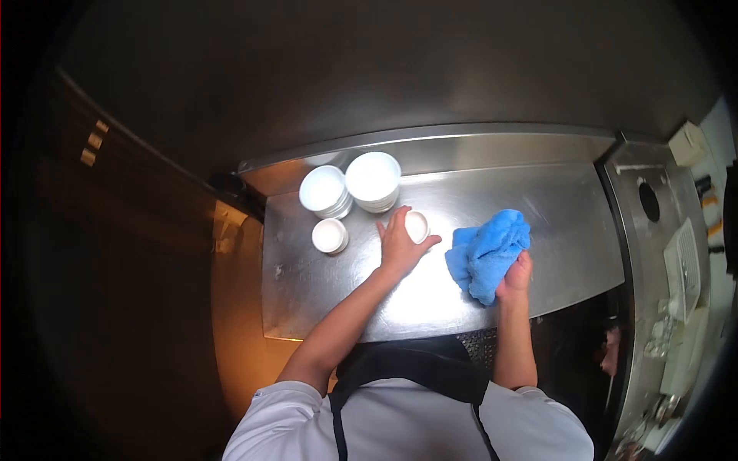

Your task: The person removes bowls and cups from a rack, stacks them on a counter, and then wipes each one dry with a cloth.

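Note:
My left hand curls around a small white cup, its thumb on the near side and fingers on the far left of the rim. My right hand is closed on a bunched blue cloth, which hides most of its fingers. The cloth hangs over the steel counter, right of the small cup. To the left of my left hand stands another small white cup. Behind it are a stack of white bowls and a larger stack of white bowls.
The stainless steel counter has a raised back edge against a dark metal wall. On the right, a second steel surface holds a dark round opening, a white rack and glassware.

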The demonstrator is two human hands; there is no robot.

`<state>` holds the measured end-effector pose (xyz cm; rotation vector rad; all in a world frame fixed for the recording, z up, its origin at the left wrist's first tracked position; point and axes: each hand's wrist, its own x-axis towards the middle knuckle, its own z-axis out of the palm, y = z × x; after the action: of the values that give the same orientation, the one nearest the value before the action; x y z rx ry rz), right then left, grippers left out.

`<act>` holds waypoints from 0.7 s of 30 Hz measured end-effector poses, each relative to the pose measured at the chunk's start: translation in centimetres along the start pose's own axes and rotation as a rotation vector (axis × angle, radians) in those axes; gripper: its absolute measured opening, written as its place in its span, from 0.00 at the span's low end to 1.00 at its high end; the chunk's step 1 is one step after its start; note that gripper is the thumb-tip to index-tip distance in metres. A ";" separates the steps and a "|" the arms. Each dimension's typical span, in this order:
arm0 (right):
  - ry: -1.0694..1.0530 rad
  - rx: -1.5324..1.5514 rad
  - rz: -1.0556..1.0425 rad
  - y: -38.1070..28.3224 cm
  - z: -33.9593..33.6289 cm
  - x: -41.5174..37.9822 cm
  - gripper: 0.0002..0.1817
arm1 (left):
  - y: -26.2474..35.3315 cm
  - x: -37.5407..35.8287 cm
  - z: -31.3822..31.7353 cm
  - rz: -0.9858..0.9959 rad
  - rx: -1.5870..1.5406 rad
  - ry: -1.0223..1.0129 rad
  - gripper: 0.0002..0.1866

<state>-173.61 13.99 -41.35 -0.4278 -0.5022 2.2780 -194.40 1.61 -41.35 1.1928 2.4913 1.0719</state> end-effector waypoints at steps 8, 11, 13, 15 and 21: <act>0.002 -1.095 -0.185 7.8 6.6 -4.1 0.23 | 2.2 -4.9 -4.0 -0.242 -1.303 -0.190 0.32; -0.293 -1.346 -0.561 12.2 9.5 -5.2 0.25 | 1.9 -6.1 -4.0 -0.249 -1.624 -0.238 0.35; -0.181 -1.255 -0.430 12.0 11.9 -4.7 0.25 | 1.6 -6.7 -4.0 -0.179 -1.472 -0.189 0.35; -0.145 -1.106 -0.377 11.9 12.9 -3.6 0.23 | 2.4 -7.1 -5.0 -0.113 -1.364 -0.122 0.33; -0.055 -1.121 -0.249 11.9 13.7 -4.5 0.21 | 2.0 -6.5 -5.0 -0.080 -1.310 0.008 0.30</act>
<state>-183.94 0.01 -34.47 -0.7685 -1.7456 1.5799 -191.12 -5.01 -37.26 0.6052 1.2045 2.0807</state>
